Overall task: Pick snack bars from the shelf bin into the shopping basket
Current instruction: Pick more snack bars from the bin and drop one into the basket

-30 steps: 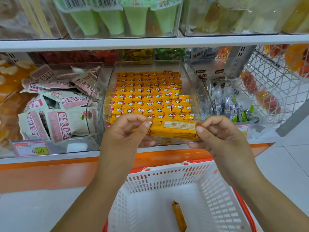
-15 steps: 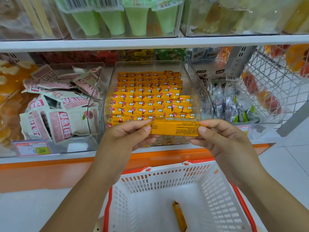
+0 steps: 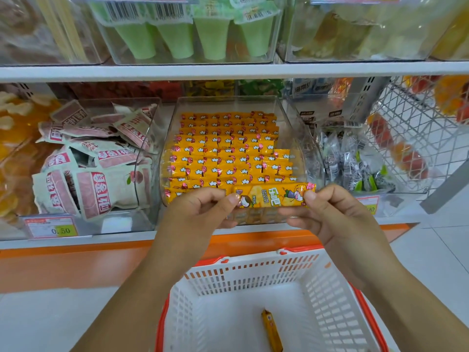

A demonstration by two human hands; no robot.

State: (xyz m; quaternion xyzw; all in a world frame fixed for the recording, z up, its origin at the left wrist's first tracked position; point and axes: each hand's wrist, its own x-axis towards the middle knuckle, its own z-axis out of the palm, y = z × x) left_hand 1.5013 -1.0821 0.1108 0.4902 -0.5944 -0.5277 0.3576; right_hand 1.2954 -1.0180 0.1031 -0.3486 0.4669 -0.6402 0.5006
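Upper shelf (image 3: 228, 71): white board, level across the view; row of clear bins on top.
Upper middle bin (image 3: 193, 60): green cups (image 3: 175, 41) with barcode lids, side by side.
Lower shelf (image 3: 76, 243): white front edge above an orange panel (image 3: 63, 268).
Shelf bin (image 3: 228, 101): clear, centre of lower shelf; snack bars (image 3: 223, 158) in yellow wrappers, packed in tidy rows.
Left bin (image 3: 152, 123): clear, just beside the shelf bin; pink-and-white packets (image 3: 101, 194) heaped loosely; price tag (image 3: 50, 228) reading 0.50 at front.
Right bin (image 3: 396, 203): clear; silver, black and green packets (image 3: 355, 168).
Wire basket (image 3: 418, 123): white, far right.
Floor (image 3: 38, 321): pale tiles.
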